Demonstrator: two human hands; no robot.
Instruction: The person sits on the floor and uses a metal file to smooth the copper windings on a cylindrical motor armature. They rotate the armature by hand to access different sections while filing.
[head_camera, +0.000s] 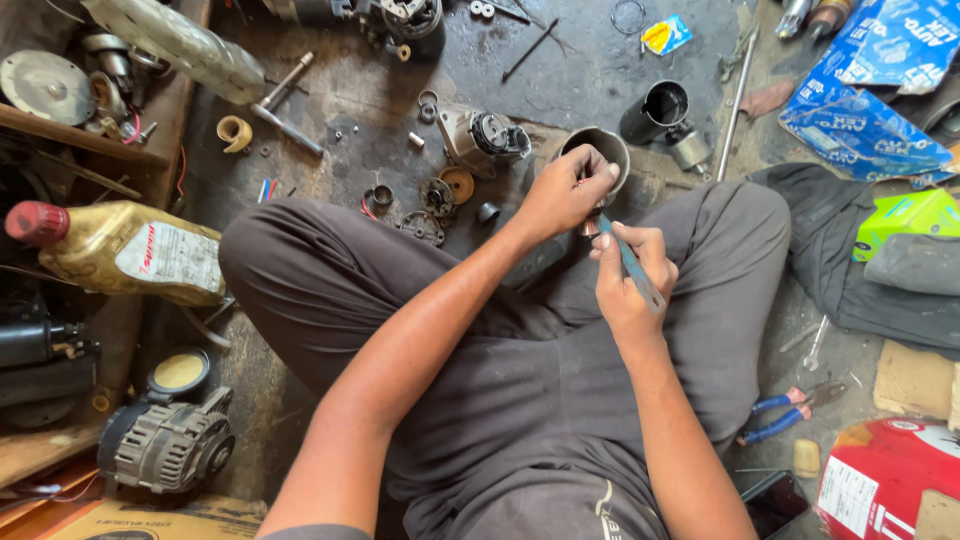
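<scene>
Left hand (562, 190) is gripping a grey metal cylinder housing (603, 150), fingers curled over the near rim, open mouth facing up toward the camera, held just above the lap. Right hand (628, 275) is pinching a thin blue-green flat blade (630, 262), fingers closed around it. The blade's long axis is running diagonally, tip pointing up-left, ending just below the housing at the left-hand fingers; the handle end is trailing down-right past the palm. The right hand is sitting directly below the housing, close, apparently not touching it. A second black cylinder (655, 110) is standing on the floor (580, 70) behind, apart. Blue-handled pliers (785, 415) are lying by the right knee.
</scene>
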